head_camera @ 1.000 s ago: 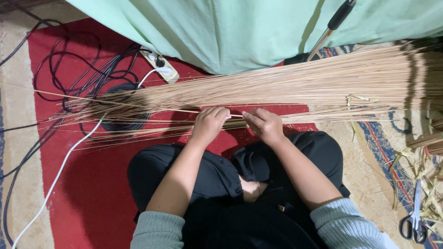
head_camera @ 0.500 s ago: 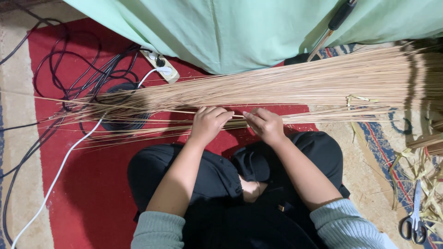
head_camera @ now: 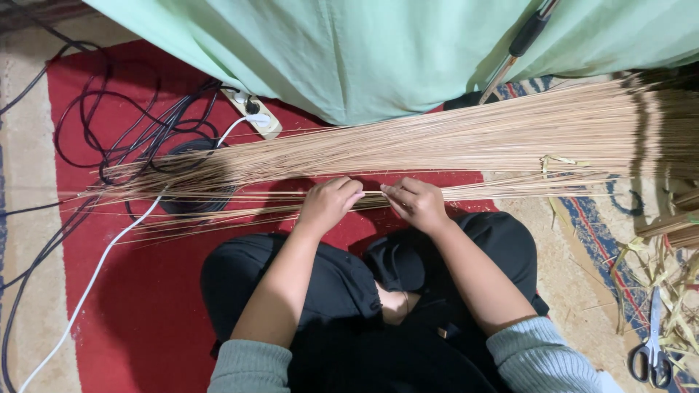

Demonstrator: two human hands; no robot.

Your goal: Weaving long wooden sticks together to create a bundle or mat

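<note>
Fingertips of your left hand [head_camera: 329,204] and right hand [head_camera: 416,204] pinch one thin stick [head_camera: 373,193], its ends lost among the stick bundle [head_camera: 466,142].

Scissors [head_camera: 650,354], power strip [head_camera: 253,113] — black cables [head_camera: 109,138], green cloth [head_camera: 378,51]

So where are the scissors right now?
The scissors lie on the floor at the far lower right of the head view, among dry leaf scraps, to the right of the person's right sleeve.
</note>
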